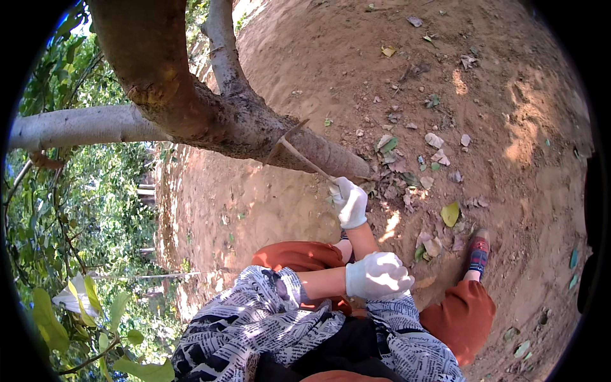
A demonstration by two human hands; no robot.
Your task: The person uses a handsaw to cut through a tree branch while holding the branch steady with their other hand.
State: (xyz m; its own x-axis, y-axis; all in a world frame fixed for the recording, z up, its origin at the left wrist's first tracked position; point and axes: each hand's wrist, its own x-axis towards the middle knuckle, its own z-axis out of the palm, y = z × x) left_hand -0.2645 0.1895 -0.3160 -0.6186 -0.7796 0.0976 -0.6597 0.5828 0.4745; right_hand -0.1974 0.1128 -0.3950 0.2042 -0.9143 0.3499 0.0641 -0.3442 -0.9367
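My right hand, in a white glove, is closed round the end of a thin tan shaft beside the base of a tree trunk. The shaft's far end meets a narrow crosspiece lying slantwise over the bark; I cannot tell whether this is wood or cord. Nearer my body, my left hand, also white-gloved, is curled into a fist over my right forearm. What it holds, if anything, is hidden.
Thick branches fork from the trunk at upper left, one pale limb reaching left. Dry leaves litter the brown soil by the trunk's foot. Green foliage fills the left side. My shoe rests on the ground.
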